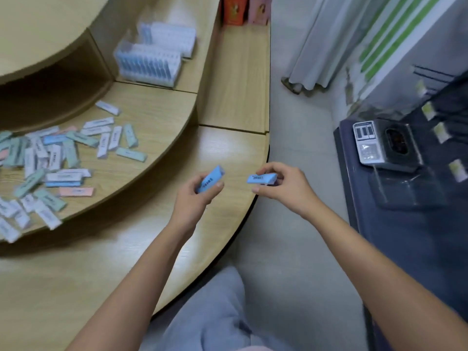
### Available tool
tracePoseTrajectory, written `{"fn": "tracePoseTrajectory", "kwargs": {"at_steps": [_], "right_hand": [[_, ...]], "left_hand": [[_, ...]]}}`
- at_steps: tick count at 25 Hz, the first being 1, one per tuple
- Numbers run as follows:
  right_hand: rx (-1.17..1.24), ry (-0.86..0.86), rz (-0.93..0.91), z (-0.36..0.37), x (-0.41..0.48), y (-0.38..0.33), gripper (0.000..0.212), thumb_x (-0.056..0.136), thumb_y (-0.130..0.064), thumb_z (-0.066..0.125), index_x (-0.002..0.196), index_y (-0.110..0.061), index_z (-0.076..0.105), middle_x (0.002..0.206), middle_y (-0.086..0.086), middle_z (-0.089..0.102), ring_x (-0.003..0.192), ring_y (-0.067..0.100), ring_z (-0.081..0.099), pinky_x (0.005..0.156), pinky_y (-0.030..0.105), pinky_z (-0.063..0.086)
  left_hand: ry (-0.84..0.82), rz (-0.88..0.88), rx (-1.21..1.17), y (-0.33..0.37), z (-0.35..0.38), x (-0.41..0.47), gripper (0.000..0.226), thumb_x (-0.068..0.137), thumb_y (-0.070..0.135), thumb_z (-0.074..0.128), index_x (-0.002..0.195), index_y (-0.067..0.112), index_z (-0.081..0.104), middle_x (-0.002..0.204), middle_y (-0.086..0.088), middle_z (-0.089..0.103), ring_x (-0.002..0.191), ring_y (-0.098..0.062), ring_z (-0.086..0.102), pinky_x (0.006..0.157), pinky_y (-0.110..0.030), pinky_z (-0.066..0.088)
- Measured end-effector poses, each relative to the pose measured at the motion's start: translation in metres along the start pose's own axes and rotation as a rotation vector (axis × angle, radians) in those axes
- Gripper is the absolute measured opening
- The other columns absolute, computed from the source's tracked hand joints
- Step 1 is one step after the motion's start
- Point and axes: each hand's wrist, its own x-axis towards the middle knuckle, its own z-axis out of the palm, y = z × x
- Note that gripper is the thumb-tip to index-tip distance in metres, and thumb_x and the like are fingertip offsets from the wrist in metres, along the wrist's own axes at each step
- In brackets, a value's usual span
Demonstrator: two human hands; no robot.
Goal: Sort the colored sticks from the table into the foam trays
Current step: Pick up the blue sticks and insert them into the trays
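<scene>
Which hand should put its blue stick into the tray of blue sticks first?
Left. The left hand, gripping a blue stick, is nearer the tray; the right hand sits farther right.

Both hands hold blue sticks: left hand [196,196] grips 1 [210,179], right hand [281,184] pinches another [260,178]

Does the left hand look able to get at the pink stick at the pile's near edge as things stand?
Probably not yet: the left hand grips a blue stick. The pink stick lies uncovered, with bare table between.
</scene>
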Motion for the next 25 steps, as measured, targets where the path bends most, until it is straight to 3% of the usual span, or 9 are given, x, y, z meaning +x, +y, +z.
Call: {"fn": "tracePoseTrajectory", "kwargs": {"at_steps": [3, 5, 8, 12, 14, 17, 19, 21, 25], "right_hand": [[0.028, -0.04, -0.04, -0.029, 0.046, 0.001, 0.017, 0.074, -0.008, 0.078, 0.082, -0.015, 0.065, 0.075, 0.002, 0.064, 0.06, 0.007, 0.054, 0.06, 0.02, 0.048], [-0.017, -0.062, -0.076, -0.05, 0.086, 0.001, 0.014, 0.076, -0.012, 0.077, 0.074, -0.016, 0.064, 0.065, 0.0, 0.063, 0.05, 0.001, 0.044, 0.052, 0.016, 0.039], [-0.164, -0.116, -0.095, -0.083, 0.162, -0.011, 0.018, 0.077, -0.02, 0.076, 0.068, -0.024, 0.061, 0.066, -0.006, 0.056, 0.05, 0.003, 0.037, 0.052, 0.017, 0.031], [-0.252, -0.259, -0.204, -0.107, 0.26, -0.05, 0.009, 0.082, -0.019, 0.071, 0.08, -0.017, 0.063, 0.07, 0.0, 0.06, 0.056, 0.005, 0.045, 0.056, 0.02, 0.039], [-0.254, -0.321, -0.248, -0.107, 0.304, -0.063, 0.011, 0.084, -0.02, 0.07, 0.087, -0.013, 0.063, 0.073, 0.007, 0.062, 0.059, 0.01, 0.05, 0.058, 0.027, 0.045], [-0.263, -0.431, -0.334, -0.1, 0.372, -0.077, 0.015, 0.084, -0.02, 0.069, 0.091, -0.012, 0.059, 0.082, 0.02, 0.063, 0.065, 0.024, 0.056, 0.062, 0.036, 0.051], [-0.259, -0.501, -0.408, -0.095, 0.418, -0.088, 0.014, 0.082, -0.018, 0.07, 0.087, -0.019, 0.057, 0.08, 0.02, 0.063, 0.063, 0.022, 0.055, 0.061, 0.038, 0.051], [-0.249, -0.573, -0.478, -0.087, 0.475, -0.101, 0.017, 0.081, -0.017, 0.072, 0.083, -0.024, 0.056, 0.077, 0.018, 0.063, 0.061, 0.024, 0.055, 0.06, 0.039, 0.05], [-0.237, -0.773, -0.601, -0.069, 0.569, -0.14, 0.009, 0.087, -0.013, 0.065, 0.083, -0.01, 0.057, 0.074, 0.011, 0.06, 0.065, 0.02, 0.055, 0.067, 0.043, 0.051]], "left_hand": [[-0.005, 0.099, 0.101, 0.012, 0.032, 0.048, 0.009, 0.094, 0.03, 0.055, 0.096, 0.026, 0.063, 0.065, 0.018, 0.049, 0.062, 0.0, 0.045, 0.062, -0.018, 0.039], [-0.008, 0.189, 0.224, 0.018, 0.051, 0.086, 0.017, 0.098, 0.034, 0.045, 0.101, 0.029, 0.061, 0.074, 0.022, 0.054, 0.073, 0.004, 0.051, 0.069, -0.014, 0.04], [0.019, 0.251, 0.302, 0.039, 0.071, 0.148, 0.027, 0.099, 0.037, 0.036, 0.112, 0.028, 0.058, 0.09, 0.025, 0.053, 0.09, 0.007, 0.049, 0.08, -0.012, 0.035], [0.189, 0.259, 0.366, 0.074, 0.075, 0.222, 0.028, 0.1, 0.02, 0.039, 0.117, 0.018, 0.061, 0.093, 0.016, 0.052, 0.097, -0.005, 0.048, 0.081, -0.013, 0.032], [0.251, 0.25, 0.359, 0.089, 0.072, 0.247, 0.024, 0.1, 0.021, 0.041, 0.111, 0.018, 0.062, 0.089, 0.011, 0.055, 0.085, 0.004, 0.051, 0.073, -0.009, 0.034], [0.401, 0.223, 0.332, 0.105, 0.068, 0.284, 0.01, 0.097, 0.022, 0.049, 0.09, 0.022, 0.056, 0.075, 0.01, 0.057, 0.07, 0.007, 0.054, 0.062, -0.007, 0.037], [0.535, 0.178, 0.295, 0.11, 0.065, 0.314, 0.004, 0.094, 0.026, 0.055, 0.097, 0.025, 0.057, 0.08, 0.007, 0.063, 0.074, 0.0, 0.059, 0.065, -0.012, 0.042], [0.655, 0.135, 0.226, 0.115, 0.059, 0.356, 0.013, 0.092, 0.029, 0.059, 0.104, 0.025, 0.058, 0.089, 0.002, 0.068, 0.083, -0.009, 0.063, 0.072, -0.022, 0.047], [1.014, 0.039, 0.12, 0.141, 0.046, 0.424, 0.01, 0.088, 0.024, 0.064, 0.092, 0.03, 0.057, 0.081, 0.013, 0.058, 0.077, -0.003, 0.054, 0.073, -0.018, 0.042]]}}
